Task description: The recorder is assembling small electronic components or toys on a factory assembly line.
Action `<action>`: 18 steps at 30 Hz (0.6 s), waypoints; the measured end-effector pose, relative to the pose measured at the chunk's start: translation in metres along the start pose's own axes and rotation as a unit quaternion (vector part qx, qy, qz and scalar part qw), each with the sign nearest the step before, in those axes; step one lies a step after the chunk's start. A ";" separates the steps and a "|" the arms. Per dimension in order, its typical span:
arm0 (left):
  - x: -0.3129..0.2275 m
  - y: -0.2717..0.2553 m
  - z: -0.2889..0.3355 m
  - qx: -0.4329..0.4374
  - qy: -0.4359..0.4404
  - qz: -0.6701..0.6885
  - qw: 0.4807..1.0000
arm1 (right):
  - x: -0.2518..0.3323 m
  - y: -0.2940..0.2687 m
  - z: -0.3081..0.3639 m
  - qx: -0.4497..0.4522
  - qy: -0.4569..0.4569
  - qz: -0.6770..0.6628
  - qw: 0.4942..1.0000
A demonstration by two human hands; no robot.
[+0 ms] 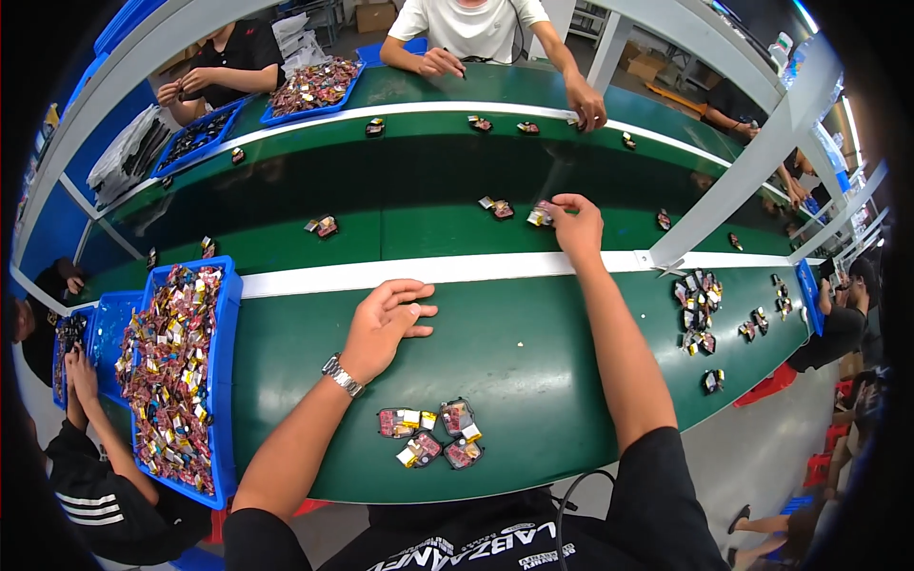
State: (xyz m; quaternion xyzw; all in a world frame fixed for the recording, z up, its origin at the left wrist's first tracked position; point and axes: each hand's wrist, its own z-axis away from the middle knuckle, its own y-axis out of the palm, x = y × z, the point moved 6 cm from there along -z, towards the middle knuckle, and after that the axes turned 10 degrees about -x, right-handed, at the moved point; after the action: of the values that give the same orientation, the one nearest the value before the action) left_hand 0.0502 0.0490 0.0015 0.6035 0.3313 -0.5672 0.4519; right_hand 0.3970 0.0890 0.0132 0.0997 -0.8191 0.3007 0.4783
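Observation:
Out over the green belt [419,238], my right hand [578,228] pinches a small electronic assembly [540,215], a dark casing with a pinkish circuit board and a silver-and-yellow part. My left hand [386,324] is empty, its fingers apart, just on my side of the white rail [343,277]. A steel watch [343,374] sits on that wrist. Between my forearms, a cluster of similar assemblies [419,449] lies on the green worktop [533,400]. Left of my left arm stands a blue tray [225,381] heaped with small circuit boards [171,381].
More assemblies [700,305] lie at the right of the worktop, and others [327,226] are spaced along the belt. A grey post [728,186] rises right of my right hand. Across the belt, a person in white [471,33] reaches to the far rail; co-workers sit at both sides.

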 end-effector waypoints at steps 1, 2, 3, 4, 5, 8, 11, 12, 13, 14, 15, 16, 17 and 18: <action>-0.001 0.002 0.000 0.015 0.000 -0.017 1.000 | -0.011 -0.004 -0.016 0.005 -0.002 0.044 0.999; 0.000 0.001 0.000 0.022 0.003 -0.012 1.000 | -0.021 0.001 -0.025 0.028 0.031 0.026 0.999; 0.003 -0.003 0.000 0.022 0.003 -0.010 1.000 | -0.027 0.003 -0.031 0.051 0.063 0.007 0.997; 0.005 -0.004 -0.001 0.024 0.003 -0.007 1.000 | -0.022 -0.001 -0.037 0.029 -0.024 0.083 0.996; 0.003 -0.003 -0.001 0.029 0.007 -0.004 1.000 | -0.012 0.001 -0.038 0.011 -0.108 0.157 0.982; 0.006 -0.010 0.000 0.016 0.000 -0.024 1.000 | 0.047 0.019 -0.002 -0.050 -0.274 0.164 0.946; 0.005 -0.010 0.001 0.024 -0.005 -0.023 0.999 | 0.057 0.054 0.034 0.054 -0.208 0.191 0.958; 0.001 -0.006 0.001 0.025 -0.002 -0.030 0.999 | 0.053 0.059 0.039 0.062 -0.204 0.221 0.952; 0.000 -0.005 0.002 0.022 0.000 -0.035 0.999 | 0.050 0.066 0.043 0.071 -0.201 0.251 0.944; 0.002 -0.002 0.000 0.033 -0.002 -0.029 0.999 | 0.044 0.068 0.041 0.068 -0.200 0.249 0.945; 0.001 -0.001 0.000 0.037 -0.004 -0.024 0.999 | 0.041 0.068 0.039 0.040 -0.197 0.232 0.952; 0.001 -0.001 0.001 0.041 -0.003 -0.022 0.999 | 0.038 0.066 0.037 0.012 -0.194 0.214 0.957; 0.002 -0.002 0.000 0.033 -0.002 -0.024 0.999 | 0.038 0.062 0.037 0.003 -0.193 0.194 0.962; 0.002 -0.001 0.000 0.039 -0.011 -0.015 0.999 | 0.040 0.060 0.038 0.032 -0.189 0.134 0.972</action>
State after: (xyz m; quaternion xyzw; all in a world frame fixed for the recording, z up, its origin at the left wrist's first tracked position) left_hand 0.0497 0.0495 -0.0006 0.6091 0.3130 -0.5930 0.4236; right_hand 0.3213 0.1192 0.0092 0.0593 -0.8906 0.3634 0.2670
